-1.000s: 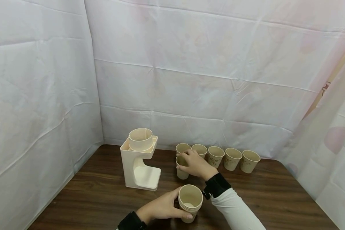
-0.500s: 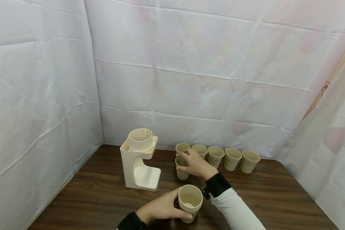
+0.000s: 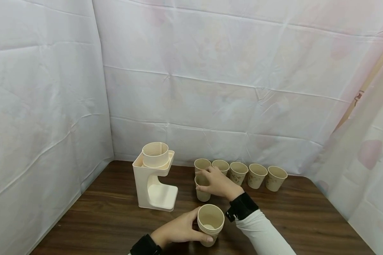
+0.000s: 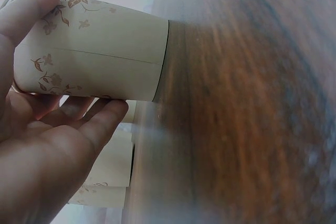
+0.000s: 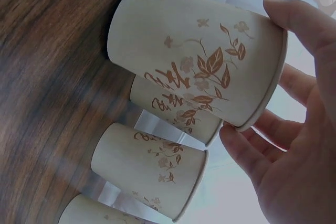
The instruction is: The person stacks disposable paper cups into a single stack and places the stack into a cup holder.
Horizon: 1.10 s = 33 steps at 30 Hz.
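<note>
My left hand holds a stack of paper cups near the front of the table, thumb and fingers on opposite sides. In the left wrist view the outer paper cup has a brown floral print and a seam. My right hand pinches another beige paper cup by its rim, farther back, just beyond the stack. The right wrist view shows this cup upright relative to the table, thumb and fingertips at the rim.
Several paper cups stand in a row along the table's back edge, behind my right hand. Left of them is a cream plastic stand with a round holder on top. White cloth hangs around the dark wooden table.
My right hand has drawn the single cup slightly nearer, away from the back row. The left hand and the stack stay put; the head view has shifted a little.
</note>
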### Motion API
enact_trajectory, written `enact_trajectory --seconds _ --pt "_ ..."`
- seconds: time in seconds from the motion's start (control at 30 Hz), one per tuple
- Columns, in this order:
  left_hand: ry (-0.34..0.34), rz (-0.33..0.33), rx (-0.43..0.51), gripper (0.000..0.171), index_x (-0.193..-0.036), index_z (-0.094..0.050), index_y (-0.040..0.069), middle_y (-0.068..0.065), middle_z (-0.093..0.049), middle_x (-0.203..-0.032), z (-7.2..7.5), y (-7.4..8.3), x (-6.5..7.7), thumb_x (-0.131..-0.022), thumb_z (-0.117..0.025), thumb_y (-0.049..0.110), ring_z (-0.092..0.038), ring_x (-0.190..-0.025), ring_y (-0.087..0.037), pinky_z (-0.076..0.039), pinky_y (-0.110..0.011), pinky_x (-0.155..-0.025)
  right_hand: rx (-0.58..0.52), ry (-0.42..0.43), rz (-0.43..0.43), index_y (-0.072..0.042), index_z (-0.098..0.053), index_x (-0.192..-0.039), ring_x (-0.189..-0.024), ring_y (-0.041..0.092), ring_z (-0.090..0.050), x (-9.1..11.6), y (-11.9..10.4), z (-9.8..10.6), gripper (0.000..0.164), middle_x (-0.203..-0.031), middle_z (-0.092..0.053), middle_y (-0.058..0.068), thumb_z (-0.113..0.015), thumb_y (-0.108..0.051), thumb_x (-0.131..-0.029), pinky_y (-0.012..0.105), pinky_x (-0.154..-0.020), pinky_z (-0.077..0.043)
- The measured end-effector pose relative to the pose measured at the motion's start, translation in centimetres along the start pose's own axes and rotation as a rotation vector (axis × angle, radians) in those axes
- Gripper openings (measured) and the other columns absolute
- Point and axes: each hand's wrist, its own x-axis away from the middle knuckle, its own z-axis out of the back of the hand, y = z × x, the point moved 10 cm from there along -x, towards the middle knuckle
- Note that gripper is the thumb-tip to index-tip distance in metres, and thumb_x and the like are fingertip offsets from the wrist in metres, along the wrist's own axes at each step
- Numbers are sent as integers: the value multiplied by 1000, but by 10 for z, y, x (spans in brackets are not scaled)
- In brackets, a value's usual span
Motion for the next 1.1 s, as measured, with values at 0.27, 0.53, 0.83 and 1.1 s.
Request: enact_trajectory --seconds 0.27,0.53,0.83,1.1 --pt "4 19 -23 68 -135 -37 29 1 -57 -123 1 0 1 -79 -74 36 -50 -113 -14 -42 -32 -96 2 7 -10 -20 -61 -121 -97 25 -46 3 4 0 49 -112 -53 12 -70 -42 -79 43 -80 -47" --pt "20 16 -62 69 -135 -37 31 5 -58 -122 3 -1 0 -78 -74 40 -49 -113 -12 -41 -34 -97 17 71 9 -22 -62 -118 -94 23 -45 10 7 11 41 -104 -52 10 -67 -40 -82 42 -76 -46" --pt "-8 22 -42 71 -138 -33 33 6 -55 -125 1 -4 0 -79 -74 36 -48 -115 -12 -41 -37 -97 19 142 57 -26 -62 -117 -96 21 -44 25 4 36 37 -105 -52 10 -67 -36 -83 42 -77 -45" --pt "-16 14 -29 70 -137 -34 32 3 -56 -126 -1 -3 -1 -79 -73 36 -49 -114 -14 -42 -36 -97 16 229 97 -28 -60 -119 -97 19 -46 45 -9 74 38 -105 -54 7 -69 -35 -82 43 -77 -44"
